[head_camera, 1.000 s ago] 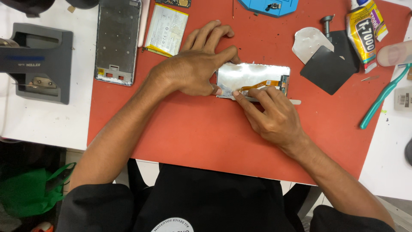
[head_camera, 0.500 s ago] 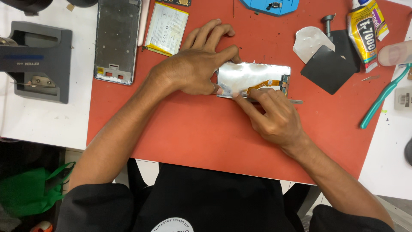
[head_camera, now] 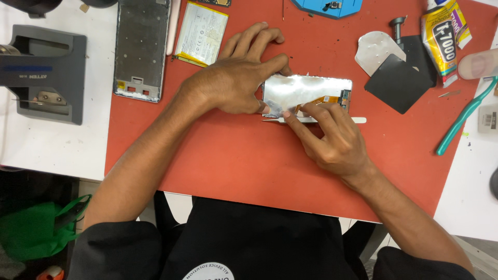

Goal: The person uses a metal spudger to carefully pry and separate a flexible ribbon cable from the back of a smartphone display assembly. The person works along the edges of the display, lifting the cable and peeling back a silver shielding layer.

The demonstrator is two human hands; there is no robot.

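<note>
1. Left hand (head_camera: 236,83) lies palm down, fingers spread, thumb and fingertips pressing the left end of the phone screen panel (head_camera: 306,91).
2. Right hand (head_camera: 332,137) is curled, index finger and thumb pinching a thin white pry tool (head_camera: 358,120) against the panel's near long edge.
3. Screen panel lies flat, shiny back up, on the red mat (head_camera: 233,155), upper middle of the mat. Long axis runs left-right, parallel to the mat's far edge; the orange flex cable (head_camera: 324,99) sits toward its right end.
4. Pry tool lies flat along the same left-right line, touching the panel's near edge, its right tip past the panel's right corner.
5. Phone frame (head_camera: 141,46) near the mat's far left corner, long axis running near-far; battery (head_camera: 201,33) just beside it on the right.
6. Dark square sheet (head_camera: 402,83) and a silver rounded plate (head_camera: 376,52) toward the mat's far right; glue tube (head_camera: 443,36) at the far right corner.
7. Green-handled toothbrush (head_camera: 461,119) crosses the mat's right edge, tilted.
8. Grey machine (head_camera: 44,72) on the white table (head_camera: 52,145), off the mat's left edge.
9. Containers: green bag (head_camera: 36,233) on the floor, lower left; contents can't be told.
</note>
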